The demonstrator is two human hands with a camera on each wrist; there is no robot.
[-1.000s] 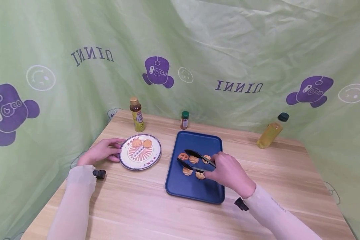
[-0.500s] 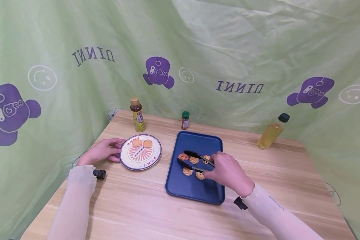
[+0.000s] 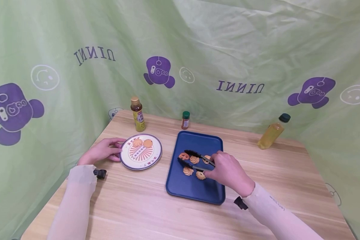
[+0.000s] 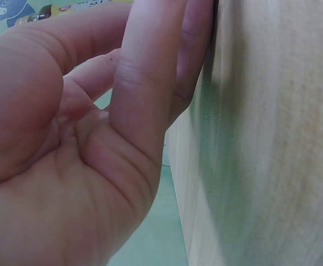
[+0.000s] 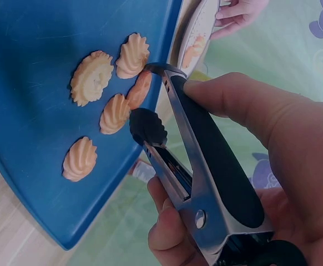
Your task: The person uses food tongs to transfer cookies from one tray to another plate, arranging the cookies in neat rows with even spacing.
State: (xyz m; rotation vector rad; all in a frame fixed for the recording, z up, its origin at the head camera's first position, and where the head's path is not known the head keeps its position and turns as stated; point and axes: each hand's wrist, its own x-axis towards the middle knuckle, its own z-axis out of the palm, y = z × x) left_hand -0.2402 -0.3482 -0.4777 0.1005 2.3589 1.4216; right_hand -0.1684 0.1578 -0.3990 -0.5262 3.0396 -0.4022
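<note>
My right hand (image 3: 229,170) grips black-and-metal tongs (image 5: 195,149) over the blue tray (image 3: 195,190). The tongs stand spread, their black tips on either side of a reddish pretzel-shaped cookie (image 3: 184,156). Around it on the tray lie several more cookies, among them a swirled cookie (image 5: 79,159) and a round scalloped cookie (image 5: 91,78). To the left, my left hand (image 3: 103,151) holds the rim of a white patterned plate (image 3: 138,165), its fingers at the plate's left edge. Two cookies, a swirled one (image 3: 137,142) and a round one (image 3: 148,143), sit on the plate.
Behind the plate stands a yellow-labelled sauce bottle (image 3: 139,116). A small green-capped spice jar (image 3: 185,120) is behind the tray, and a bottle of yellow liquid (image 3: 270,136) stands at the back right. A green printed curtain (image 3: 198,40) encloses the wooden table (image 3: 132,206).
Almost nothing differs. The whole head view has shifted very slightly, while both hands, the tongs, the plate and the cookies keep their places.
</note>
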